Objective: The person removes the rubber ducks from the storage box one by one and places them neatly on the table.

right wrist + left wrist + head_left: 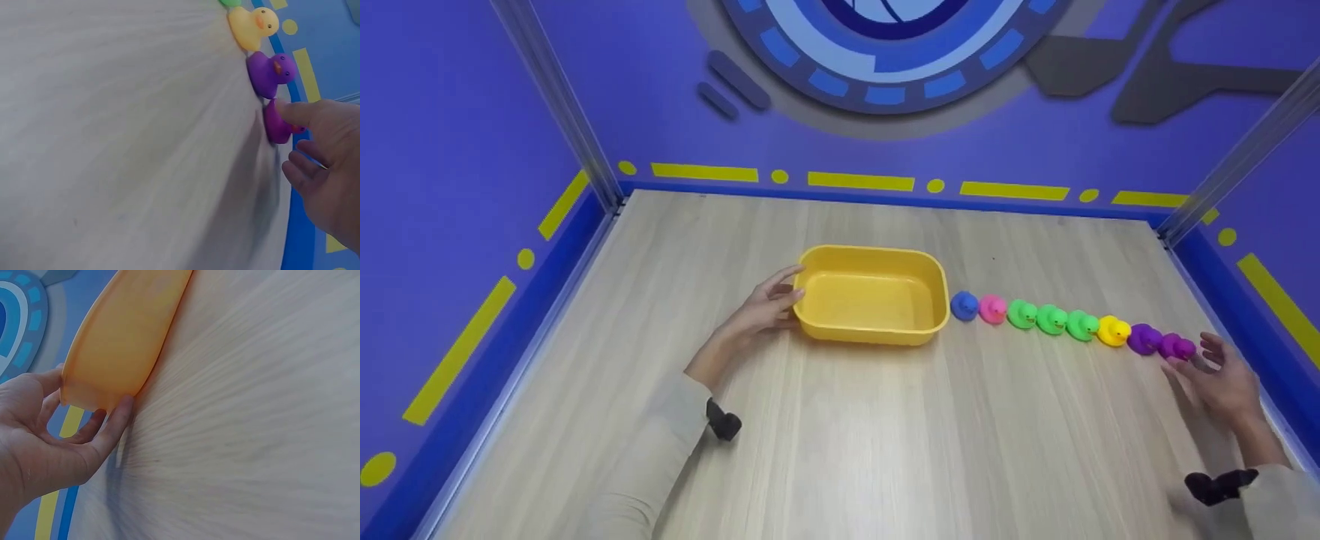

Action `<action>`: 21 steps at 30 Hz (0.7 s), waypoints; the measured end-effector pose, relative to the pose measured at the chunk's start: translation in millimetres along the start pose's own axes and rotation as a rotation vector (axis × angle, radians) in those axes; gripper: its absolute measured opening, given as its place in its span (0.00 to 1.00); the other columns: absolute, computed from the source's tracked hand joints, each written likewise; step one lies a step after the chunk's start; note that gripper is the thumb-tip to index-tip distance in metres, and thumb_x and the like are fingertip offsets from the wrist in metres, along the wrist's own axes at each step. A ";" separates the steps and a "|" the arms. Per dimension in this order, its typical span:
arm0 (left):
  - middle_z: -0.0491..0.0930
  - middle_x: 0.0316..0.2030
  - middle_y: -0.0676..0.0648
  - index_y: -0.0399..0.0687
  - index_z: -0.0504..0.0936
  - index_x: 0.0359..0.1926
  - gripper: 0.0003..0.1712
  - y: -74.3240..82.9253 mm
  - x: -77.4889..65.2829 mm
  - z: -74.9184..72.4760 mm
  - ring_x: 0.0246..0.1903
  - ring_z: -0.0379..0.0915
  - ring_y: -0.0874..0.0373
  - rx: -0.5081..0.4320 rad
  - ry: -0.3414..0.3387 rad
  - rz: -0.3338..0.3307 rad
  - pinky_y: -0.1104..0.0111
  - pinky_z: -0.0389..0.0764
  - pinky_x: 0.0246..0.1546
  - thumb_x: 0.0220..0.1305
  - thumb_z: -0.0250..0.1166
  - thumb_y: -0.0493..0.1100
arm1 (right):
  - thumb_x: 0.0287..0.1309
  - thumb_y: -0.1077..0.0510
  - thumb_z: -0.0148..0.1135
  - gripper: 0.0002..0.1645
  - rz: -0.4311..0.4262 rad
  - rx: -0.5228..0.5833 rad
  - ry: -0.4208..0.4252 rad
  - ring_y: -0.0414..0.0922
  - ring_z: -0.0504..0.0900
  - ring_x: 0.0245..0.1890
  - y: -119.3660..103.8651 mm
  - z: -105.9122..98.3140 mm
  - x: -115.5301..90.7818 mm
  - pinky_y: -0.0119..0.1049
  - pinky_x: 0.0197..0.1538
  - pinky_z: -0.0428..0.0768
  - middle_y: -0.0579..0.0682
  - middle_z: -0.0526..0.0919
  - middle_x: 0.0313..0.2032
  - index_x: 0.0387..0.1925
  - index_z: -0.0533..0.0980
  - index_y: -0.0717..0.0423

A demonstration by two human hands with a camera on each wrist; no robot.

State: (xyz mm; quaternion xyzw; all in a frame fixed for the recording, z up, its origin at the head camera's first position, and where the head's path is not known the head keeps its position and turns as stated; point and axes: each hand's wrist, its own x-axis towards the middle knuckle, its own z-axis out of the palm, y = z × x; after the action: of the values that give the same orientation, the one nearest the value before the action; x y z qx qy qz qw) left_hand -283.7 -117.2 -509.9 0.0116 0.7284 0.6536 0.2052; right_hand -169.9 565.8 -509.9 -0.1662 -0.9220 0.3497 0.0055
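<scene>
A yellow plastic basin stands on the table with a bare inside. My left hand rests against its left end, fingers spread at the rim; the left wrist view shows the fingertips touching the basin's outer wall. From the basin's right side runs a row of small rubber ducks: a blue duck, a pink duck, several green ducks, a yellow duck, a purple duck and a magenta-purple duck. My right hand is at this last duck, its thumb partly covering it.
A pale wood-grain tabletop lies under everything. Blue patterned panels wall off the back and both sides, with metal corner posts. The right panel stands close beside my right hand.
</scene>
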 end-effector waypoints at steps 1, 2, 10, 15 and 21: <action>0.65 0.69 0.41 0.69 0.64 0.76 0.31 0.4 -0.1 -0.6 0.58 0.78 0.46 -0.002 0.004 -0.003 0.55 0.85 0.58 0.76 0.60 0.49 | 0.74 0.41 0.54 0.51 -0.011 -0.009 -0.005 0.77 0.55 0.71 -1.7 -2.1 0.8 0.73 0.69 0.61 0.79 0.51 0.73 0.78 0.44 0.69; 0.65 0.68 0.41 0.69 0.63 0.76 0.31 0.9 0.1 -1.1 0.58 0.78 0.46 0.002 0.009 -0.003 0.55 0.85 0.59 0.76 0.60 0.49 | 0.74 0.42 0.54 0.50 -0.023 -0.016 -0.006 0.77 0.55 0.71 -3.5 -4.2 1.8 0.74 0.68 0.61 0.80 0.51 0.73 0.78 0.44 0.69; 0.67 0.67 0.39 0.68 0.64 0.75 0.32 6.0 6.9 0.4 0.55 0.79 0.47 0.058 -0.005 -0.010 0.56 0.85 0.58 0.75 0.62 0.49 | 0.76 0.55 0.51 0.39 -0.083 -0.140 0.108 0.76 0.57 0.70 -24.0 -26.4 3.0 0.71 0.70 0.60 0.81 0.56 0.70 0.74 0.51 0.76; 0.66 0.66 0.39 0.66 0.65 0.75 0.33 14.9 11.4 -3.5 0.55 0.78 0.46 0.097 -0.021 -0.032 0.55 0.85 0.58 0.73 0.64 0.48 | 0.78 0.52 0.50 0.39 -0.157 -0.194 0.127 0.79 0.56 0.69 -45.8 -38.6 5.3 0.74 0.68 0.60 0.82 0.56 0.69 0.74 0.52 0.76; 0.65 0.68 0.37 0.61 0.61 0.77 0.36 31.0 10.4 -10.1 0.55 0.76 0.44 0.224 -0.095 -0.034 0.50 0.83 0.59 0.74 0.63 0.49 | 0.77 0.50 0.50 0.40 -0.236 -0.243 0.103 0.80 0.52 0.70 -78.4 -40.5 14.6 0.79 0.69 0.53 0.81 0.55 0.70 0.75 0.52 0.74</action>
State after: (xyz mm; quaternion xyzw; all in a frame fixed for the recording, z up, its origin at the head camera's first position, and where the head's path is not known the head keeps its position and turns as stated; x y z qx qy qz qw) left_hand -304.1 -119.3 -482.6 0.0530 0.7865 0.5631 0.2481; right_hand -202.3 541.5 -430.2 -0.0739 -0.9690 0.2239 0.0737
